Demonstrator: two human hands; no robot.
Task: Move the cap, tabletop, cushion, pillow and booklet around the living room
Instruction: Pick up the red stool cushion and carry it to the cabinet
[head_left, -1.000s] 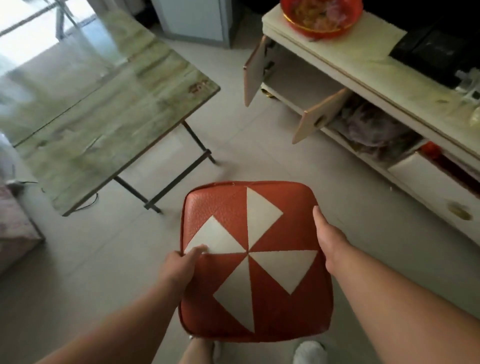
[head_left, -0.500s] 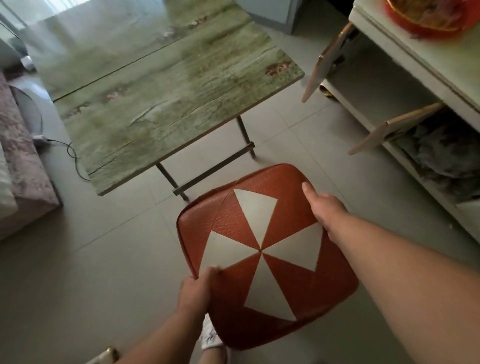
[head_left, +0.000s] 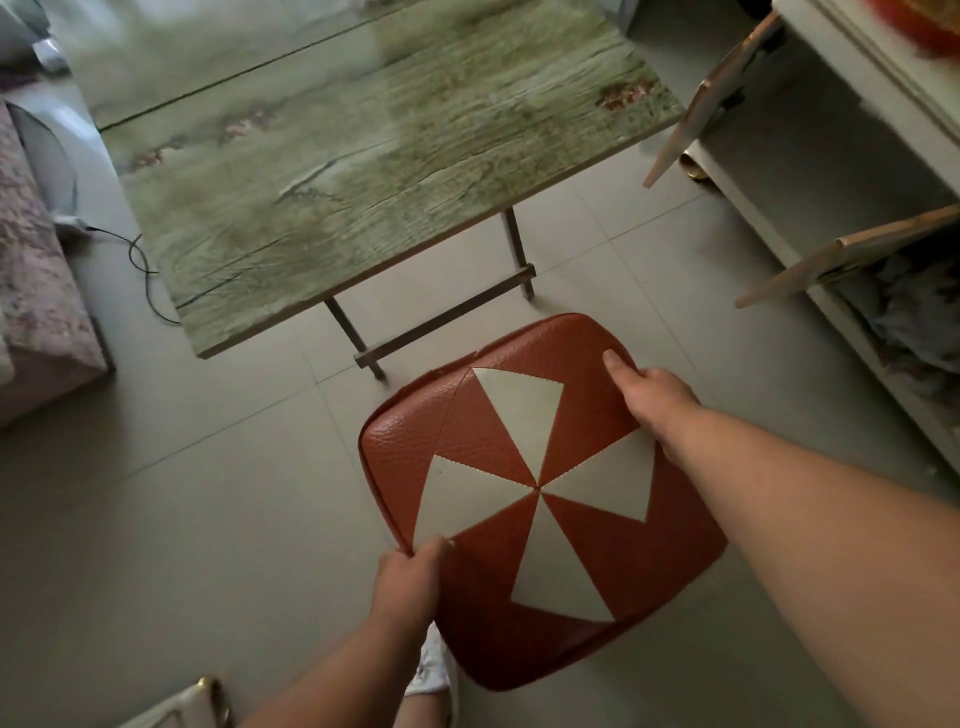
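- The cushion (head_left: 540, 499), red-brown with pale triangles meeting at its centre, is held flat between both hands above the tiled floor (head_left: 182, 519).
- The left hand (head_left: 408, 582) grips the near-left edge, thumb on top, fingers tucked underneath.
- The right hand (head_left: 652, 397) grips the far-right corner, thumb lying on the top face.
- The table (head_left: 363, 171), with a greenish wood-grain top on metal legs, stands just beyond the hands.
- A cabinet (head_left: 852, 171) with open doors stands to the right of the right hand.
- A cable (head_left: 140, 260) lies on the floor, far left of the left hand.
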